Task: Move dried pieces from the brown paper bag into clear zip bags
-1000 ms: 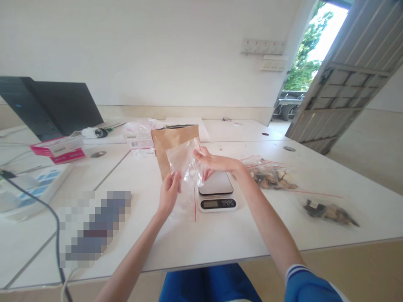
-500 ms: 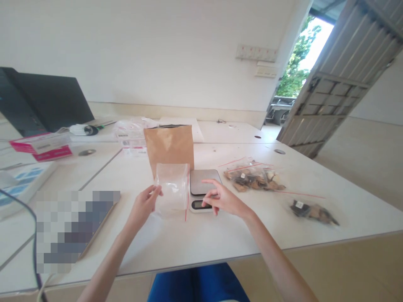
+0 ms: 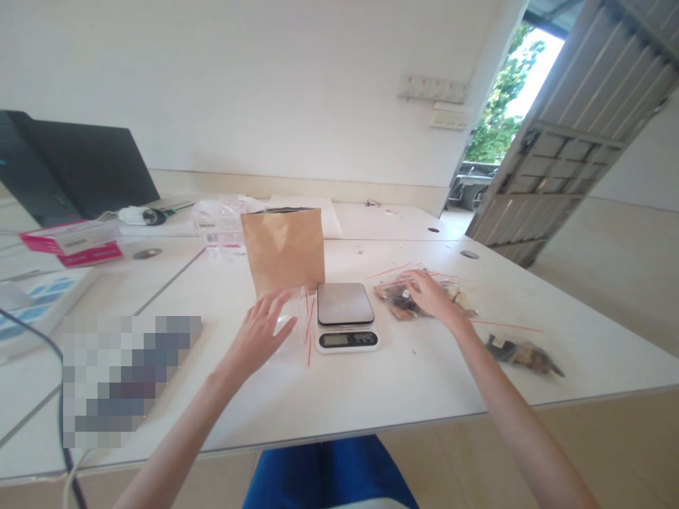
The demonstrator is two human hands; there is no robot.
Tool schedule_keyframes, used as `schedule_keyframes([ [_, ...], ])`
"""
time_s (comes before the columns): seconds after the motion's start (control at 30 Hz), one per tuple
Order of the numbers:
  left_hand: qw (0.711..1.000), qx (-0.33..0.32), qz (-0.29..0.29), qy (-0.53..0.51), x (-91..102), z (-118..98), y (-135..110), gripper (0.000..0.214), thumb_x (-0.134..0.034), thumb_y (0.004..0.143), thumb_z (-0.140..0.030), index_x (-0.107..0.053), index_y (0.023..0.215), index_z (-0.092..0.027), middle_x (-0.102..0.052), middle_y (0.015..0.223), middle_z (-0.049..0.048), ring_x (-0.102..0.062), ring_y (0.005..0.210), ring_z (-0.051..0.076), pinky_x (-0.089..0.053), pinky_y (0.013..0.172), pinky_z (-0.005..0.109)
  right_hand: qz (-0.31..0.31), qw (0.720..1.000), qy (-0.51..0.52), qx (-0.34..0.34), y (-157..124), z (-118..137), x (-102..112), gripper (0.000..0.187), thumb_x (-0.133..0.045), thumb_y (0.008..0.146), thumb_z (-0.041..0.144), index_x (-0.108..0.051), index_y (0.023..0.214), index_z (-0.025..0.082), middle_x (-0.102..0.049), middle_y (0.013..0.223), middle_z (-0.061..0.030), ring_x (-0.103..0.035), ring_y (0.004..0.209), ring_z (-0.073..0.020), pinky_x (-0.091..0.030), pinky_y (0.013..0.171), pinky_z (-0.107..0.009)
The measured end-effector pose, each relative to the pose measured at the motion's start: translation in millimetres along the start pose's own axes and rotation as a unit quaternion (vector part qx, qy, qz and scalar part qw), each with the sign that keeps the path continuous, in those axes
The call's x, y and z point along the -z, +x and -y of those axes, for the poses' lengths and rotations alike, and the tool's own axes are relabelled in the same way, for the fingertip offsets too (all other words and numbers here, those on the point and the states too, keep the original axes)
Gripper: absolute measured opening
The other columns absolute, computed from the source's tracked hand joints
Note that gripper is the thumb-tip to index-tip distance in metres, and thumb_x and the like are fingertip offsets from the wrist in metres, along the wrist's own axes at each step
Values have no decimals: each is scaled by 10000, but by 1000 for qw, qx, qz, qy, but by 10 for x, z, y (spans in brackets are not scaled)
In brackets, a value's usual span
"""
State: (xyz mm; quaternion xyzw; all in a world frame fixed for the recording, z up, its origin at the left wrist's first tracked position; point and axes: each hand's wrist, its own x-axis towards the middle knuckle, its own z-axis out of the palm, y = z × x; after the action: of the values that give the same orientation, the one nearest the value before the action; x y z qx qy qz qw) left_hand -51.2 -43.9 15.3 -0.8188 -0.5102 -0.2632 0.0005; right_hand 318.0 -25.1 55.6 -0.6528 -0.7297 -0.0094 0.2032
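My left hand (image 3: pixel 262 329) has its fingers spread over clear zip bags (image 3: pixel 291 339) with red seal strips, lying left of a kitchen scale (image 3: pixel 344 305). Nothing rests on the scale's metal plate, and its display faces me. Behind the zip bags stands an upright brown paper pouch (image 3: pixel 283 247). Reaching right, my right hand (image 3: pixel 428 293) lies over filled zip bags (image 3: pixel 392 300) of brown dried pieces, its fingers stretched out and touching the top of the pile. Another filled zip bag (image 3: pixel 523 355) lies nearer the right front edge.
Pink-and-white boxes (image 3: pixel 74 240) and a black computer case (image 3: pixel 100 170) stand at the left. A blurred-out flat object (image 3: pixel 127 382) lies at the front left, beside a dark cable (image 3: pixel 58 382). Plastic-wrapped packs (image 3: pixel 220 226) sit behind the pouch.
My left hand has let go of the clear bag, which now lies lower on the table, and its fingers have spread. My right hand has moved from the scale rightward to the filled bags.
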Motion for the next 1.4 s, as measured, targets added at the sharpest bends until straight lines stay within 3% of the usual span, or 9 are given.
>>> schedule_keyframes([
  [0.1,984,-7,176,-35,-80,-40,-21,562,-385,927,-474,-378,1444,-254,-342,1531,96,-275,1418,300,-265,1117,482,33,999,-32,-7,201,-153,-46,328,-406,882,127,-622,1129,126,-608,1261,-184,-540,1204,-279,-372,1038,-422],
  [0.17,971,12,236,-32,-130,-52,-68,597,-352,937,-485,-331,1476,-230,-281,1552,95,-209,1436,303,-215,1139,491,48,998,-46,-10,268,-227,-104,300,-460,859,134,-637,1102,127,-622,1238,-190,-555,1176,-311,-367,1020,-476],
  [0.33,974,24,226,-4,-112,-60,-147,701,-362,931,-512,-256,1495,-109,-324,1517,154,-233,1419,286,-231,1148,451,39,997,-71,-4,291,-321,-209,250,-511,830,160,-647,1039,168,-636,1185,-160,-538,1164,-323,-330,983,-531],
  [0.53,974,-30,222,-21,18,-34,-141,568,-447,928,-433,-418,1421,-152,-367,1497,112,-261,1416,270,-242,1150,469,11,996,-83,26,275,-353,-196,272,-513,843,180,-625,1091,188,-605,1209,-146,-545,1127,-278,-346,914,-431],
  [0.73,962,-69,260,-54,24,-9,-253,680,-495,884,-524,-367,1453,-175,-371,1503,88,-303,1405,261,-250,1155,450,7,993,-111,28,257,-271,-33,159,-522,827,162,-680,811,167,-708,935,-124,-600,952,-280,-337,828,-399],
  [0.9,974,-34,221,-16,-85,-70,-344,766,-445,875,-600,-336,1459,-117,-348,1513,117,-286,1413,264,-225,1163,464,-29,994,-103,24,275,-12,312,234,-434,884,191,-664,915,160,-702,956,-123,-612,845,-236,-362,749,-341],
  [1.1,987,-9,151,44,-212,-129,-333,720,-489,875,-551,-405,1411,-78,-423,1466,167,-309,1400,310,-275,1137,487,-104,993,48,7,380,582,744,213,-509,864,326,-630,962,180,-636,743,-43,-538,640,-170,-359,608,-270],
  [1.23,991,-23,116,62,-139,-159,-299,637,-525,858,-546,-482,1350,-143,-472,1430,173,-390,1351,325,-318,1088,523,-62,985,147,64,455,1010,889,207,-539,851,353,-629,904,174,-559,655,3,-468,572,-127,-336,578,-254],
  [1.4,985,-47,164,-12,131,-185,-169,620,-422,900,-559,-412,1382,-170,-526,1352,182,-530,1229,280,-424,974,474,-2,971,216,101,510,1401,903,172,-550,861,335,-604,860,172,-530,621,28,-389,496,-84,-272,506,-237],
])
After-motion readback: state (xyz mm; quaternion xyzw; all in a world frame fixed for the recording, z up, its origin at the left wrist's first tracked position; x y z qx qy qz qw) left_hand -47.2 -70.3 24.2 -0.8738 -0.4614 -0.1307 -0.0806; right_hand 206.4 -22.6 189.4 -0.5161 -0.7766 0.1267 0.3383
